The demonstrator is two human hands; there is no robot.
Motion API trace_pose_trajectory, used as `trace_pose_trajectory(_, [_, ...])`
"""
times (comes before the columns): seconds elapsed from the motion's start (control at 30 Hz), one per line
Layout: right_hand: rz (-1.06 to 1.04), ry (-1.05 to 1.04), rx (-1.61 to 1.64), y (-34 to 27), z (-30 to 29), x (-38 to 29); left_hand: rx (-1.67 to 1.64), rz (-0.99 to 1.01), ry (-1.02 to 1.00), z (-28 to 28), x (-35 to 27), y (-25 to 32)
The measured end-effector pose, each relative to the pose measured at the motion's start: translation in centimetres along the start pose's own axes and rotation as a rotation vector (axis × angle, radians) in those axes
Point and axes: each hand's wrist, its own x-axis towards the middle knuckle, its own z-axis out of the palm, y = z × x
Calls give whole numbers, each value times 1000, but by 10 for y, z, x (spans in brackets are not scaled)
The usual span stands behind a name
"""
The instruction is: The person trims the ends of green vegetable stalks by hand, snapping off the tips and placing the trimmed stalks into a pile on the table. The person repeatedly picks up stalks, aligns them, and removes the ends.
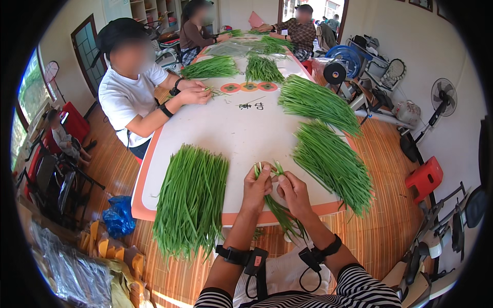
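Near the table's front edge, my left hand [257,188] pinches a few green stalks, which look like garlic chives, with their pale ends sticking up past the fingers. Close beside it my right hand [293,192] grips more of these chive stalks [283,215], whose leaves hang down over the edge towards my lap. Both hands almost touch at the fingertips. To the left lies a broad pile of chives [190,200], its leaf ends drooping off the table. On the right rests another thick pile of chives [333,165].
The pale table [246,131] has an orange border and bears writing. Further chive piles [317,102] lie along it. A person in a white shirt [134,88] works at the left side; two others sit at the far end. A red stool [423,178] stands on the right.
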Motion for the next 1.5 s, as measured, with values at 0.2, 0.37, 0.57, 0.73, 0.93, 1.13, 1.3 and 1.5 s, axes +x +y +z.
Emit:
trace_pose_trajectory(0.2, [82, 54, 140, 16, -6, 6, 147, 58, -4, 7, -4, 0])
trace_pose_trajectory(0.37, [93, 87, 254, 7, -5, 7, 114, 93, -25, 2, 0, -2])
trace_pose_trajectory(0.57, [91, 121, 212, 8, -8, 9, 1, 24, 42, 0, -1, 3])
trace_pose_trajectory(0.73, [75, 33, 193, 7, -19, 9, -12, -7, 10, 4, -1, 7])
trace_pose_trajectory(0.93, [59, -27, 125, -4, -13, 3, -114, -5, -2, 1, 2, -1])
trace_pose_trajectory(1.13, [1, -23, 15, 3, -11, 3, -41, -22, 13, 1, -1, 2])
trace_pose_trajectory(1.3, [-59, -14, -181, 7, -9, 0, 70, -58, -40, -1, -1, 0])
trace_pose_trajectory(1.5, [-104, 57, -87, 6, -7, 2, 36, 5, 101, 2, 1, -3])
